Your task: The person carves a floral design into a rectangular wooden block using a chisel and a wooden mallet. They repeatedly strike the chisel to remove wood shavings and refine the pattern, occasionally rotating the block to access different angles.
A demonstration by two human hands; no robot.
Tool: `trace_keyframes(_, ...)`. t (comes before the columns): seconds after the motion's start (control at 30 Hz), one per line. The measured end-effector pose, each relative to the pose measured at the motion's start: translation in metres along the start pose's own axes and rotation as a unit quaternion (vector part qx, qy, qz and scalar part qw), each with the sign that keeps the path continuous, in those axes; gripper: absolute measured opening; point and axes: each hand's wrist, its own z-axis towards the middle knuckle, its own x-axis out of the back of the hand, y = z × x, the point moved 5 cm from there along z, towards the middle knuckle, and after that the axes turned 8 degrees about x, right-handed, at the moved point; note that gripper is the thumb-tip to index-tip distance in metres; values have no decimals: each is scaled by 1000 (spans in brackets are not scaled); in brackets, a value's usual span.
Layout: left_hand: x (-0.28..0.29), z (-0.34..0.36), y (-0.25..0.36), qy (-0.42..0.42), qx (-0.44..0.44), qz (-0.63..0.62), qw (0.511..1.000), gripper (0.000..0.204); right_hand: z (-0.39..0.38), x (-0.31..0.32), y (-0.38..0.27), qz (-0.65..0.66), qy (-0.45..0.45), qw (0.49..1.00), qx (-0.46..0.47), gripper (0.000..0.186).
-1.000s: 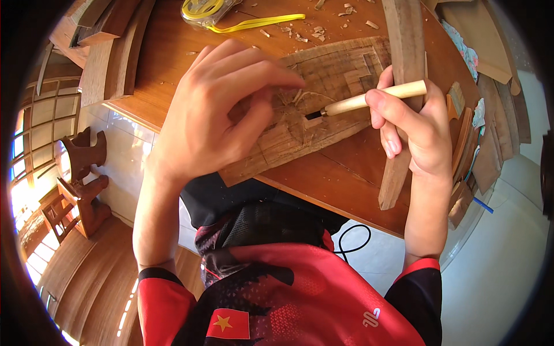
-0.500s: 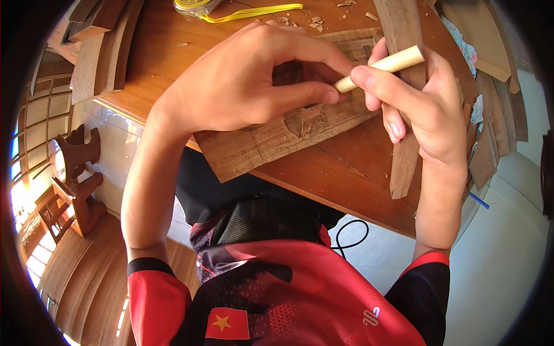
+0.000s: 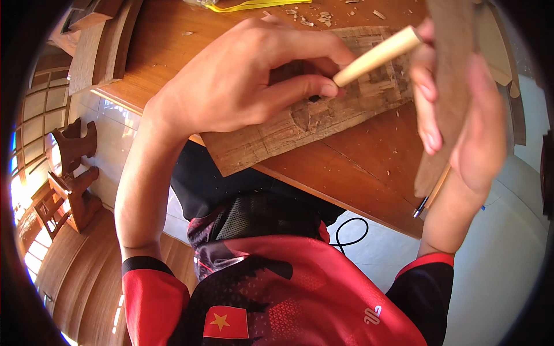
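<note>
Your left hand (image 3: 248, 81) pressed the carved board (image 3: 300, 124) flat on the table (image 3: 358, 173); your right hand (image 3: 461, 109) gripped the chisel handle (image 3: 378, 56).

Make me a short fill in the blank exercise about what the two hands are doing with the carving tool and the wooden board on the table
1. The left hand presses down on the flat, pale carved wooden board, which lies on the brown wooden ____.
2. The carving tool's pale, round handle is made of ____.
3. The right hand holds a flat brown piece of wood in a ____ grip.
4. Small wood ____ lie scattered on the table beyond the board.

Missing words: table; wood; closed; chips
</note>
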Motion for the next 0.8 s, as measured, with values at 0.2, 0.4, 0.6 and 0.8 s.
trace_keyframes(0.2,-4,5,-2,18,-17,12,1000,15,-31,22,-5,-131,7,990,-53,54)
trace_keyframes(0.4,-3,4,-7,6,-7,8,1000,17,-47,33,-1,-128,15,990,-52,50)
trace_keyframes(0.6,-2,6,-7,2,-6,48,999,20,-37,31,0,-136,29,988,-74,50)
trace_keyframes(0.8,3,6,-10,-41,-7,-1,999,31,-31,23,9,-125,25,984,-127,51)
